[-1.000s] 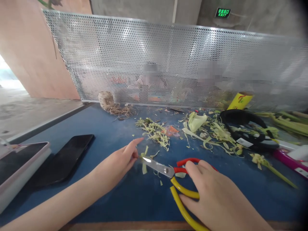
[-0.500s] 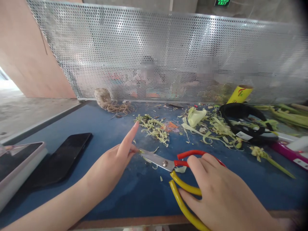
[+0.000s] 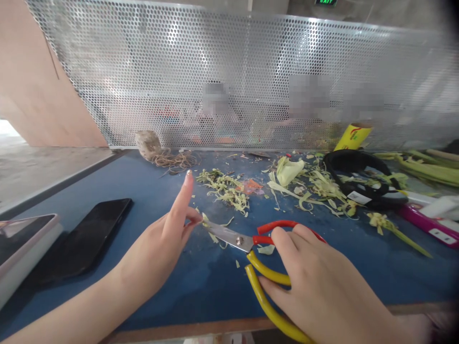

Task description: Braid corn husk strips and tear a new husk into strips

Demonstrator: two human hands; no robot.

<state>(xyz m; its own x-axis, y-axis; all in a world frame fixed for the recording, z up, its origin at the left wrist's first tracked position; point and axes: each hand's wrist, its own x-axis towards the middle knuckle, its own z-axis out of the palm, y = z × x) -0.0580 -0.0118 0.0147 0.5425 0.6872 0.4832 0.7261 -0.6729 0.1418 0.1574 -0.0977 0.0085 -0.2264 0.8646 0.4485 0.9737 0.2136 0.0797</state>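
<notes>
In the head view my right hand (image 3: 319, 282) grips a pair of scissors (image 3: 233, 237) with one red and one yellow handle. The blades look almost closed and point left. My left hand (image 3: 161, 243) pinches a small pale green plant piece (image 3: 205, 220) between thumb and a finger, right at the blade tips, with the index finger raised. Most of that piece is hidden by the fingers and blades. Beyond the hands lies a small heap of green plant trimmings (image 3: 227, 191), with a few scraps on the table under the scissors.
A black phone (image 3: 86, 234) and a pink-edged device (image 3: 25, 253) lie left on the blue table (image 3: 172, 306). Twine (image 3: 174, 160) sits at the back. Husks (image 3: 289, 171), a black strap-like ring (image 3: 344, 162), a yellow tube (image 3: 353, 137) and a purple object (image 3: 426, 224) stand right. A perforated metal screen (image 3: 229, 62) closes the back.
The whole view has shifted slightly. My left index finger has lifted more upright, and the left fingertips have drawn back a little from the scissor tips. The right hand keeps its grip.
</notes>
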